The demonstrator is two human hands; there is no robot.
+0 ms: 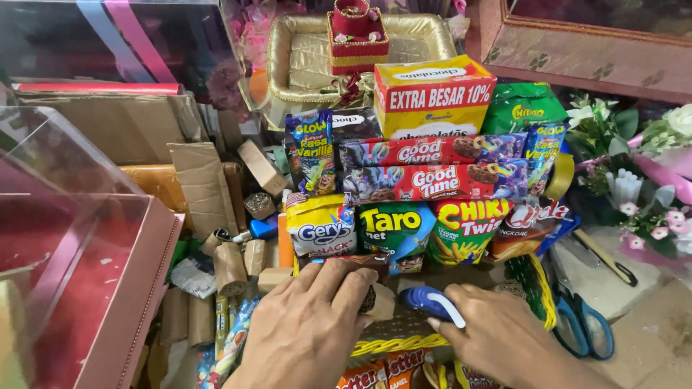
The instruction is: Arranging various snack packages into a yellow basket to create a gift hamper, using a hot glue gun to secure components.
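My left hand (306,328) presses flat, fingers spread, on a small cardboard roll (378,301) just below the stacked snack packs (400,225). My right hand (497,335) is closed around a blue tape dispenser (430,302), right beside the roll, above the yellow basket rim (393,344).

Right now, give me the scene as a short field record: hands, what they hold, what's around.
left hand: palm down on a cardboard roll, at the basket front
right hand: grips a blue tool with a white trigger
stack: snack packs in rows, yellow box on top
right of basket: blue scissors
left: pink box with clear lid, loose rolls
behind: gold tray
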